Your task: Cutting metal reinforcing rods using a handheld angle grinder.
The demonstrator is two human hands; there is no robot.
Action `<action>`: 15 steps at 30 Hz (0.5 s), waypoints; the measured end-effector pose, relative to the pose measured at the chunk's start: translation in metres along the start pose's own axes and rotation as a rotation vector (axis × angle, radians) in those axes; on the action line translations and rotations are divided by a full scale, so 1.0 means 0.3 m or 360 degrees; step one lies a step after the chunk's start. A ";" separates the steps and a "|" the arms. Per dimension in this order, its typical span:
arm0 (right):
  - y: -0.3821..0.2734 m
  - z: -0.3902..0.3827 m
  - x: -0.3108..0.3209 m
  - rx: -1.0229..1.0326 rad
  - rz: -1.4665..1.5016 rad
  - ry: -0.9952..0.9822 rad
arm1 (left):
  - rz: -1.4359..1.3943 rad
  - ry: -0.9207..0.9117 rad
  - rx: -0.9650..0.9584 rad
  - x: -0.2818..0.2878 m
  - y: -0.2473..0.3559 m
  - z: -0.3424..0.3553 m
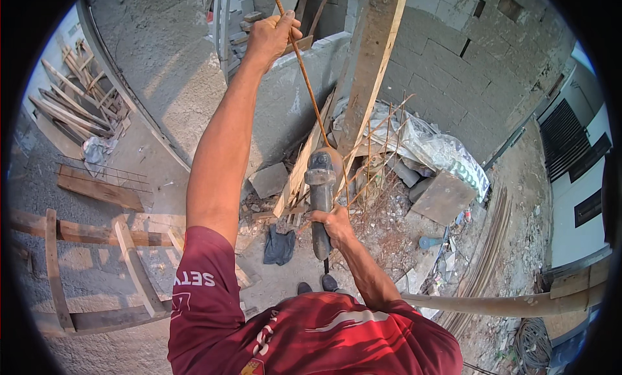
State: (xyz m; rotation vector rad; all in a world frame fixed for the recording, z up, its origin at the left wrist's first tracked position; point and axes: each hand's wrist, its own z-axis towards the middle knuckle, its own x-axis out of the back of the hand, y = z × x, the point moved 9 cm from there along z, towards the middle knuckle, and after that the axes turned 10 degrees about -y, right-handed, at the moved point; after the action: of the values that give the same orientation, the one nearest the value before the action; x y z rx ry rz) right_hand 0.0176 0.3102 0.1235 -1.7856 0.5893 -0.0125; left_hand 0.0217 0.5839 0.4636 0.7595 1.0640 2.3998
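Note:
My left hand (271, 41), arm stretched far forward, is closed around a rusty steel rod (308, 83). The rod slants from the top edge down to the head of an angle grinder (321, 206). Around the grinder's dark body my right hand (337, 224) is wrapped, close in front of my chest. A rounded brownish disc or guard (335, 160) shows at the grinder's far end, where the rod's lower end meets it or passes behind it; I cannot tell which. A black cord (326, 266) hangs from the grinder's near end.
A wooden post (372, 70) rises just beyond the grinder, with thin rusty rods (369, 148) standing beside it. Rubble, plastic sheeting (447, 148) and a flat slab (444, 198) lie to the right. A wooden ladder-like frame (133, 268) stands left; a pole (505, 304) crosses lower right.

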 end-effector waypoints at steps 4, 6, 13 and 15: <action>-0.012 -0.008 0.009 0.0010 -0.0002 0.0006 | -0.0042 -0.0001 0.0022 -0.014 0.011 -0.002; -0.027 -0.020 0.003 -0.0014 0.0020 -0.0018 | -0.0012 0.0005 0.0029 -0.013 0.016 -0.006; -0.039 -0.026 0.033 -0.0004 -0.0007 -0.0051 | 0.0035 0.0010 0.0039 -0.014 0.025 -0.018; -0.050 -0.031 0.044 0.0008 -0.0005 -0.0053 | 0.0015 0.0017 0.0060 -0.014 0.025 -0.019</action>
State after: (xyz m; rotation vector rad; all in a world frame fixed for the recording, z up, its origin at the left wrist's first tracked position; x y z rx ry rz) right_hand 0.0319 0.2994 0.1361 -1.7784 0.5621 0.0131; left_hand 0.0203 0.5737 0.4649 0.7673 1.1155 2.4005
